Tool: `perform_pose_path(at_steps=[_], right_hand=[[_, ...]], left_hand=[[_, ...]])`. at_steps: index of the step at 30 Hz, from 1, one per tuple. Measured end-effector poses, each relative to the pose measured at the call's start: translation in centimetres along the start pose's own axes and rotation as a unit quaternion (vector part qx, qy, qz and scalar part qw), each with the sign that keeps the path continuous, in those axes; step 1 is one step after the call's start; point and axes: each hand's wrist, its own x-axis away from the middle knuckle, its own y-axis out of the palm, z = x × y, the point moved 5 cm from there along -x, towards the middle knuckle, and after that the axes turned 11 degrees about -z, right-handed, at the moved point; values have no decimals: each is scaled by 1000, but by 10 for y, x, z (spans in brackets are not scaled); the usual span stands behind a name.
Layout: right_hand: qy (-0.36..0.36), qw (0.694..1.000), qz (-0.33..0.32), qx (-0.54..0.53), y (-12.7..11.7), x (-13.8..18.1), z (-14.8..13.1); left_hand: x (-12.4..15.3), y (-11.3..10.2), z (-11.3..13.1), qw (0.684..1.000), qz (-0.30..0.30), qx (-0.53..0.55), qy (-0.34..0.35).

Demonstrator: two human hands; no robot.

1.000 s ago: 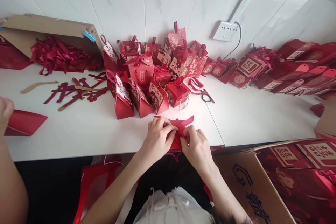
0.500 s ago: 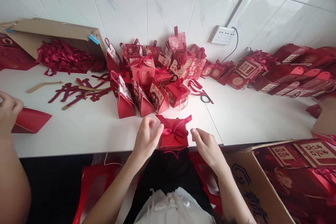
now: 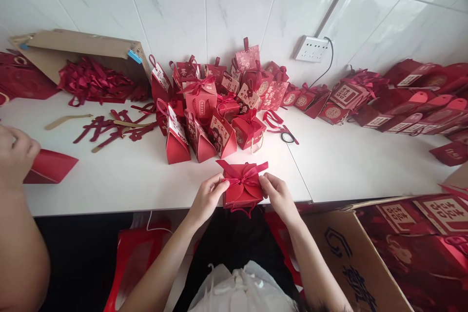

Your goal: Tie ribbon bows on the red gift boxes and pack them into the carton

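Observation:
A small red gift box [image 3: 239, 198] sits at the table's front edge, right before me. A ribbon bow [image 3: 245, 176] in crimson is tied across its top, with its tails pointing up and outward. My left hand [image 3: 207, 198] pinches the bow's left loop between thumb and forefinger. On the other side, my right hand [image 3: 280, 196] has thumb and fingers closed at the bow's right loop, against the box's side. Behind the box stand several finished-looking red gift boxes [image 3: 223, 139] with tags and ribbons.
Loose ribbon strips [image 3: 109, 129] lie at the left, before a cardboard box [image 3: 84, 39] of ribbons. A co-worker's hand [image 3: 16, 153] holds a red box [image 3: 53, 165]. A carton [image 3: 338, 239] of red boxes stands low at right. A socket strip [image 3: 311, 48] hangs on the wall.
Both my hands have moved inward, from apart beside the box to closed on the bow's two loops. The view has shifted slightly.

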Motion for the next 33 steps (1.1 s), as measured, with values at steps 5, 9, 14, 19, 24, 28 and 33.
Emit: perform_pose_path(at_steps=[5,9,14,19,24,28,33], right_hand=[[-50,990,32,-130,5,-5,22],[-55,969,69,-231,11,-10,39],[-41,973,49,-223,2,-11,47],[-89,982,68,-153,-21,-14,51],[-92,988,62,-107,-27,-3,45],[-59,993,104,23,-39,31,27],[-36,999,7,33,-45,61,17]], left_hand=[[-5,4,-15,998,4,55,19],[-7,9,-29,992,17,124,28],[-7,7,-27,995,25,97,8],[-1,5,-10,1000,15,-8,0],[-19,11,-1,996,-46,-78,25],[-46,6,8,981,61,-166,78],[-57,12,24,967,116,-194,119]])
